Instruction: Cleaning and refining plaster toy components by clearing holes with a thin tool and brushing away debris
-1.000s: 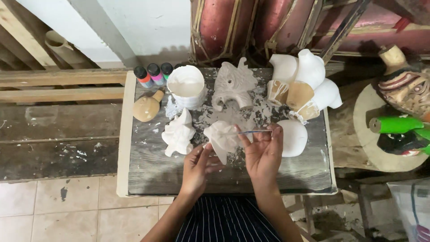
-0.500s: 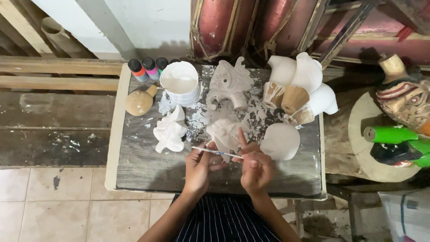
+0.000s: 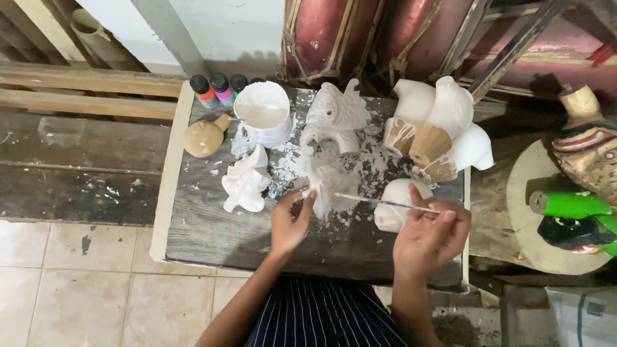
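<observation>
Head view: looks straight down on a paint-spattered wooden table (image 3: 212,234).
Figurine in hand: a small white carved figurine (image 3: 329,186) stands near the middle of the table, amid white paint spatter.
Left hand: the left hand (image 3: 290,222) reaches up from the near edge, fingers curled, thumb and fingertips gripping the figurine's lower left side.
Right hand: the right hand (image 3: 429,234) lies to the right, fingers pinched closed on the handle of a thin brush (image 3: 385,203), which runs level and leftward so that its tip meets the figurine.
Beside it: a white rounded piece (image 3: 392,209) sits just behind the brush, partly covered by the right hand.
Left of it: a white leaf-shaped carving (image 3: 245,183) lies on the table, apart from the left hand.
Far side: a white cup of paint (image 3: 262,110), a larger white carved animal (image 3: 334,115), small paint bottles (image 3: 215,90) and a tan wooden gourd shape (image 3: 204,137).
Far right: white and bare-wood cone shapes (image 3: 437,128) lie in a cluster.
Hard to tell: the brush bristles are too small to make out; the forearms are cut off at the bottom edge.
</observation>
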